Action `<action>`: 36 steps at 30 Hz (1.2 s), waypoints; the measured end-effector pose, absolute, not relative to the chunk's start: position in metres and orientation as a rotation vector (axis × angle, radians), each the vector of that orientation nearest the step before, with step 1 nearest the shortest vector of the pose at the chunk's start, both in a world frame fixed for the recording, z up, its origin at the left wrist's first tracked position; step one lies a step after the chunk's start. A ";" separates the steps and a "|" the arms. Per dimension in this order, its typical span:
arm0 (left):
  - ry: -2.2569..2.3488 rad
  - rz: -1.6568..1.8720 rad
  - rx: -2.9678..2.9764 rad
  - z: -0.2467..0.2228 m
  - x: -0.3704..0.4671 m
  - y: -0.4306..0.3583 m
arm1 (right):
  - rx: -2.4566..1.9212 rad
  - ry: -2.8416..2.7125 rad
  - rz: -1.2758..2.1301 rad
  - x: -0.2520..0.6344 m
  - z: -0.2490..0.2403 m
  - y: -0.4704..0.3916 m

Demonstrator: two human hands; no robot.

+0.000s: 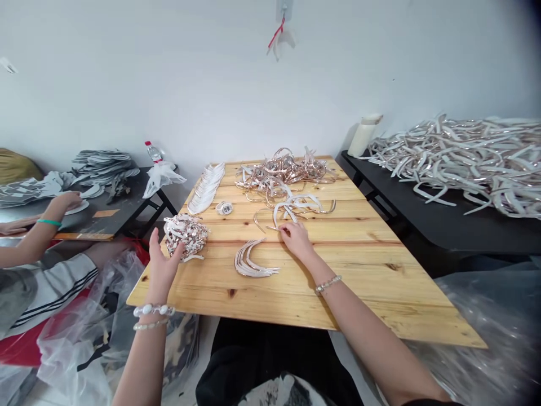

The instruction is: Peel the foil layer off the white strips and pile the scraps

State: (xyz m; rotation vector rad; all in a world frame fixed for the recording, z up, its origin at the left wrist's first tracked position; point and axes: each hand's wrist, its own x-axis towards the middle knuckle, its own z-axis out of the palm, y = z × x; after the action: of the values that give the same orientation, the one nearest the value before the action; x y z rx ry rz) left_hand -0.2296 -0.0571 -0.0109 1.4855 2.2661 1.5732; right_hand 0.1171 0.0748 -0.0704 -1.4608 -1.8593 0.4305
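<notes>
My left hand (pixel 163 268) is at the table's left side, thumb and fingers spread, beside a heap of small white and rose-gold scraps (pixel 187 232). It appears to hold nothing. Near the middle, my right hand (pixel 297 239) pinches the end of a curved white strip (pixel 276 213) by the loose strips. A neat fan of curved white and metallic strips (pixel 249 262) lies between my hands, closer to me. Farther back sits a tangled pile of rose-gold and white strips (pixel 287 169). A row of overlapping curved strips (pixel 207 189) lies at the back left.
On the wooden table (pixel 359 287) lies a small white roll-like item (pixel 224 208). A black table (pixel 422 217) at right bears many strips (pixel 465 158) and a cream bottle (pixel 364 136). At left, a co-worker's hand (pixel 63 204) works by grey stacked pieces (pixel 105 166) and a water bottle (pixel 153 152).
</notes>
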 end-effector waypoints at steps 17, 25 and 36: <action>1.609 1.339 2.097 0.038 -0.119 -0.028 | -1.013 -1.241 0.829 0.120 -0.025 0.064; 1.403 1.089 1.714 0.036 -0.041 0.010 | -0.846 -1.116 1.152 0.115 -0.008 0.055; 1.238 0.880 1.408 0.005 -0.009 0.024 | -0.940 -1.133 1.261 0.113 -0.017 0.056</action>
State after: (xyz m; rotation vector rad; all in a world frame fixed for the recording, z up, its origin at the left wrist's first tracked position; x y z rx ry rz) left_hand -0.0092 0.0241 0.0048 1.4080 1.2377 0.8795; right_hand 0.1129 0.0563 -0.0175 -0.9405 -1.1334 1.2614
